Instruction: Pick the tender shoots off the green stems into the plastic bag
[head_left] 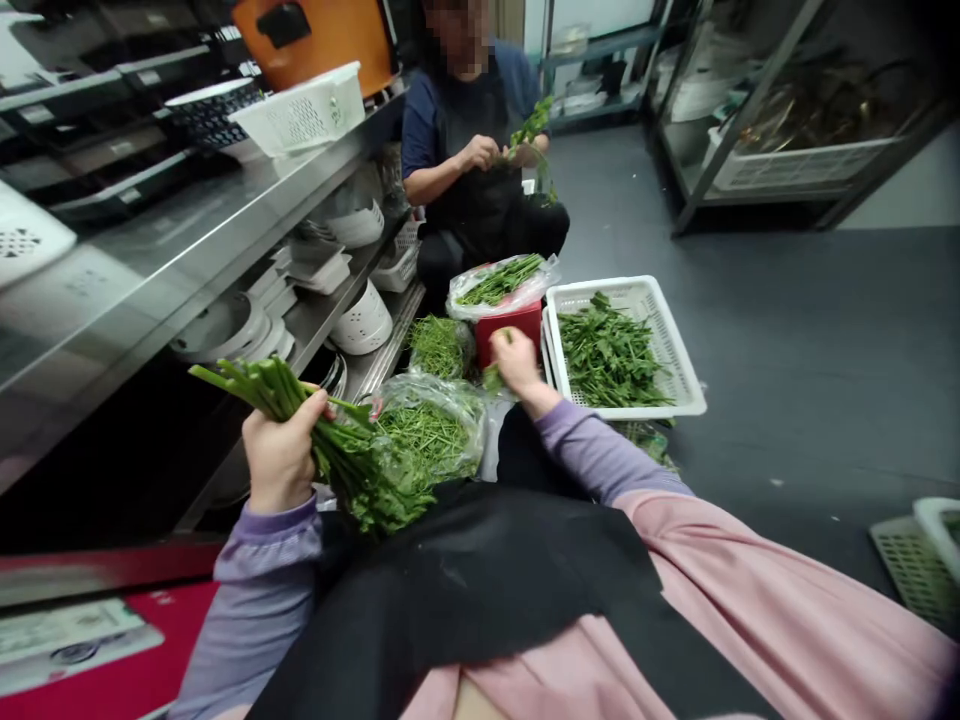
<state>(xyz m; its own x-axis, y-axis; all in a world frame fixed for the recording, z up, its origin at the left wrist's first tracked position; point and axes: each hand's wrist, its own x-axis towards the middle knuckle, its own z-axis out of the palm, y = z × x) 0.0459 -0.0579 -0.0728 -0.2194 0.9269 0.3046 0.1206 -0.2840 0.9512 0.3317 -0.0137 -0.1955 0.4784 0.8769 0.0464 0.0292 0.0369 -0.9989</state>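
My left hand [281,450] is wrapped round a bunch of leafy greens [356,465] that look like Chinese celery. Its cut stalks point up and left, and the leaves hang over my dark apron. My right hand [516,358] is closed, somewhat blurred, with a small bit of greens [493,378] showing under the fingers. Just right of that hand, a white perforated basket [679,375] holds a pile of leafy sprigs [611,355]. Between my hands stands a clear plastic bag [471,425] full of thin green stems [420,435]. Behind it is another heap of stems [435,345].
Opposite me a co-worker [480,120] crouches, both hands on a green sprig [531,125]. A red box [510,325] bears a plastic bag of stalks [501,280]. A steel shelf [225,225] with white containers runs along the left. Another metal rack [712,170] stands back right.
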